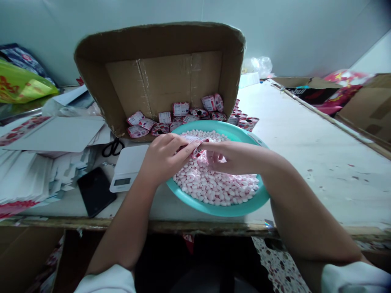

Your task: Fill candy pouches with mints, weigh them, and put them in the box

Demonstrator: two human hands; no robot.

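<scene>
Both of my hands meet over a teal basin (214, 208) heaped with small pink and white candies (214, 185). My left hand (163, 156) pinches the top of a small red and white packet (195, 143), fingers closed on it. My right hand (227, 156) grips the same packet from the other side, fingers curled. Behind the basin a cardboard box (159, 73) lies on its side, with several filled red and white packets (180, 114) along its lower wall.
A white digital scale (128, 169), a black phone (96, 191) and black scissors (113, 147) lie left of the basin. Stacks of flat white cartons (33, 175) fill the far left. Cardboard boxes (363, 106) stand at the right. The white table (320, 154) runs rightward.
</scene>
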